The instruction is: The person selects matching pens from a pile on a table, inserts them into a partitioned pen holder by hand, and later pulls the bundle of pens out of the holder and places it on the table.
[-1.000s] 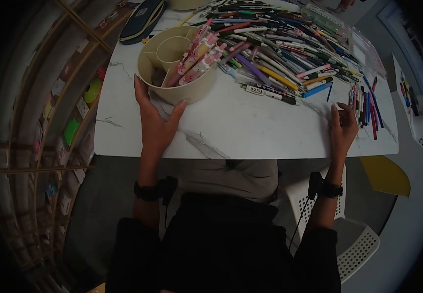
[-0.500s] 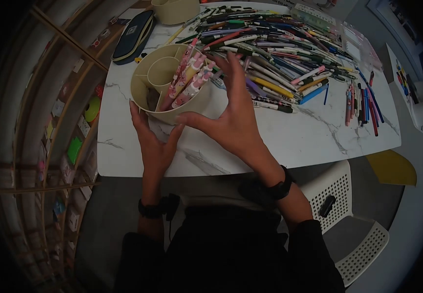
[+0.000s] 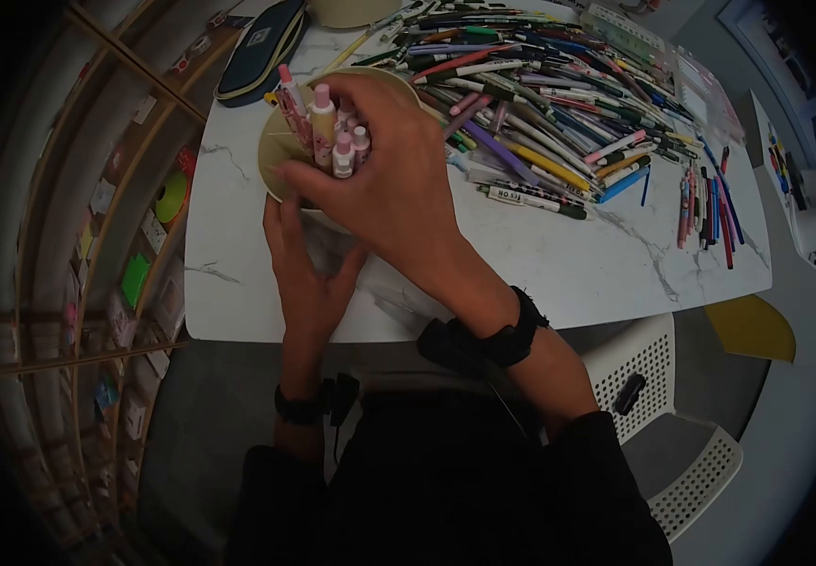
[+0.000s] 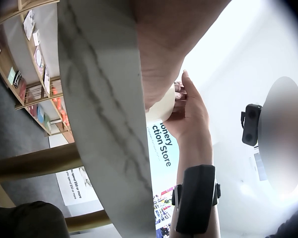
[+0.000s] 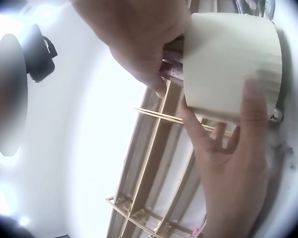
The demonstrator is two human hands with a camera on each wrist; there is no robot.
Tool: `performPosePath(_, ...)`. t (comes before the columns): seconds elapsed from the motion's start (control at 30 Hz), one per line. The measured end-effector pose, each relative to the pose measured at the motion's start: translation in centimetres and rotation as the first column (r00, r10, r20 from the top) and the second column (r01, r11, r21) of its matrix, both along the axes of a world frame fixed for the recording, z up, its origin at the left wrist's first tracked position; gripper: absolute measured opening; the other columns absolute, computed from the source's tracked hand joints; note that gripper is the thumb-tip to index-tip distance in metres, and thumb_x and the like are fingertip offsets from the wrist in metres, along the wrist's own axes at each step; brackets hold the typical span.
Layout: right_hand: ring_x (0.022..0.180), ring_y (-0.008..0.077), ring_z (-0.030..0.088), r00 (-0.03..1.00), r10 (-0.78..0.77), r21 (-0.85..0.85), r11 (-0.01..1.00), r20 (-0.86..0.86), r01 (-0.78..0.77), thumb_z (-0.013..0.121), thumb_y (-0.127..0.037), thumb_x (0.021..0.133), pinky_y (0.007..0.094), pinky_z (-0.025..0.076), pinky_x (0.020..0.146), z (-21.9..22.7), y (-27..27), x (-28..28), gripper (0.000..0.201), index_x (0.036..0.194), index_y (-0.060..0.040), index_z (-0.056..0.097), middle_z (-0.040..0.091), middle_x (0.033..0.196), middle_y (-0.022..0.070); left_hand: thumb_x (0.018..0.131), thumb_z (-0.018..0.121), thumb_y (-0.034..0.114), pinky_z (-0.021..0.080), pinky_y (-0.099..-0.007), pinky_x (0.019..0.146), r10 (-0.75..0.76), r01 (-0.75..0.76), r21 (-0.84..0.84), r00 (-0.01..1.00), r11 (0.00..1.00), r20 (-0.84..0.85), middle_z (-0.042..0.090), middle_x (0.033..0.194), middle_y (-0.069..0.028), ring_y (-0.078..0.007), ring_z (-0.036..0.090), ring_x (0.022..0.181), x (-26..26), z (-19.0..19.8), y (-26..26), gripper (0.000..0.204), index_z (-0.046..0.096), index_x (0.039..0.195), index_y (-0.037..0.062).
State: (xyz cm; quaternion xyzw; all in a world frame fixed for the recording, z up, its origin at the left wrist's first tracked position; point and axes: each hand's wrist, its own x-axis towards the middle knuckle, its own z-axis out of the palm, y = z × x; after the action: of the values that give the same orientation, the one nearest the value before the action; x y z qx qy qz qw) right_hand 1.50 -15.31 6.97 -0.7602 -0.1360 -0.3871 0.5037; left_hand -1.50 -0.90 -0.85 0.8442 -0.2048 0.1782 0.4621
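Note:
A cream round holder [image 3: 280, 156] stands at the table's left, its inside split by dividers. Pink-capped pens [image 3: 321, 123] rise from it, and the right hand [image 3: 398, 179] curls round them from above, thumb on the near side. In the right wrist view the holder [image 5: 231, 64] shows its smooth side, with the left hand [image 5: 233, 168] against it, thumb and fingers spread. The left hand [image 3: 312, 283] is low at the holder's near side in the head view. The right hand's fingertips inside the holder are hidden.
A large heap of mixed pens [image 3: 540, 94] covers the back and middle. Small sorted rows of pens [image 3: 705, 208] lie at the right. A dark blue pencil case [image 3: 262, 52], a second cream holder [image 3: 342, 11] and clear plastic boxes [image 3: 700, 90] stand further back.
The right hand has come from the table's right side over the holder and now closes round the pink pens, which stand more upright. The left hand has stayed by the holder.

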Motion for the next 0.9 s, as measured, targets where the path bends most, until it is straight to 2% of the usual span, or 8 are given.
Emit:
performPosePath(0.13,0.078,0.0283,0.067,0.994,0.026,-0.032,0.999,-0.111,-0.030,0.078,-0.009,0.065,0.0350,0.053,0.068,0.7,1.2,-0.4,0.036,0.097,0.0004,0.064,0.066,0.085,0.0155,0.071,0.079,0.012,0.036,-0.0470,0.103,-0.014,0.016,0.109,1.000,0.994,-0.013,0.028,0.145,-0.0250,-0.0422,0.035,0.132,-0.6,0.8,-0.3,0.088,0.030,0.144,0.0054)
performPosePath(0.23,0.073,0.0286,0.067,0.986,0.049,0.019,0.999,-0.157,-0.047,0.074,-0.008,0.066,0.0348,0.053,0.066,0.9,1.6,-0.5,0.029,0.092,0.0002,0.065,0.067,0.080,0.0149,0.072,0.079,0.012,0.035,-0.0475,0.104,-0.024,0.027,0.063,0.998,0.998,-0.058,0.026,0.146,-0.0251,-0.0425,0.032,0.134,-0.6,0.8,-0.3,0.089,0.029,0.145,0.0058)
performPosePath(0.33,0.073,0.0295,0.067,0.993,0.015,0.025,1.000,-0.117,-0.012,0.073,-0.008,0.066,0.0350,0.053,0.065,0.5,1.6,-0.2,0.025,0.089,0.0002,0.066,0.067,0.081,0.0147,0.071,0.079,0.011,0.034,-0.0475,0.105,-0.013,0.015,0.090,1.000,0.996,-0.022,0.026,0.147,-0.0250,-0.0425,0.031,0.135,-0.6,0.7,-0.4,0.092,0.026,0.146,0.0049)
performPosePath(0.4,0.071,0.0311,0.066,0.997,0.079,-0.074,0.994,-0.002,-0.079,0.072,-0.008,0.065,0.0356,0.053,0.064,-0.3,1.1,0.4,0.024,0.087,0.0000,0.067,0.067,0.078,0.0145,0.071,0.080,0.011,0.033,-0.0473,0.106,-0.008,0.007,0.120,1.000,0.993,0.008,0.025,0.147,-0.0248,-0.0420,0.031,0.136,-0.6,0.5,-0.1,0.093,0.025,0.146,0.0041)
performPosePath(0.5,0.064,0.0323,0.064,0.991,0.070,0.042,0.996,0.110,-0.075,0.071,-0.009,0.063,0.0367,0.051,0.060,-0.5,0.5,0.8,0.021,0.081,0.0010,0.066,0.065,0.071,0.0144,0.071,0.080,0.012,0.030,-0.0468,0.108,0.015,-0.016,0.101,1.000,0.995,0.009,0.026,0.147,-0.0240,-0.0402,0.031,0.136,-0.5,-0.3,-0.2,0.095,0.023,0.146,0.0025)
performPosePath(0.7,0.053,0.0307,0.058,0.987,0.025,0.261,0.963,0.158,-0.066,0.068,-0.007,0.061,0.0371,0.044,0.052,1.2,-1.4,0.9,0.016,0.070,0.0026,0.060,0.057,0.060,0.0145,0.073,0.080,0.012,0.029,-0.0448,0.110,0.028,-0.027,0.060,1.000,0.998,-0.012,0.033,0.143,-0.0224,-0.0373,0.037,0.133,-0.9,0.4,-1.4,0.091,0.025,0.145,0.0024)
performPosePath(0.77,0.053,0.0301,0.058,0.990,-0.008,0.244,0.969,0.140,-0.027,0.068,-0.008,0.061,0.0369,0.044,0.052,2.2,-1.5,0.5,0.015,0.068,0.0021,0.059,0.057,0.059,0.0131,0.074,0.079,0.012,0.029,-0.0435,0.110,0.091,-0.089,0.090,0.996,0.992,-0.020,0.034,0.143,-0.0224,-0.0362,0.038,0.132,-1.0,0.2,-1.2,0.089,0.025,0.145,0.0018)
performPosePath(0.9,0.054,0.0297,0.059,0.961,-0.016,0.216,0.975,0.276,-0.046,0.070,-0.010,0.062,0.0377,0.046,0.051,2.6,-0.5,1.3,0.016,0.068,0.0003,0.059,0.058,0.060,0.0111,0.076,0.078,0.012,0.027,-0.0432,0.111,0.092,-0.088,0.086,0.995,0.992,-0.040,0.032,0.144,-0.0224,-0.0348,0.036,0.134,-0.9,-0.1,-1.2,0.087,0.026,0.144,0.0002)
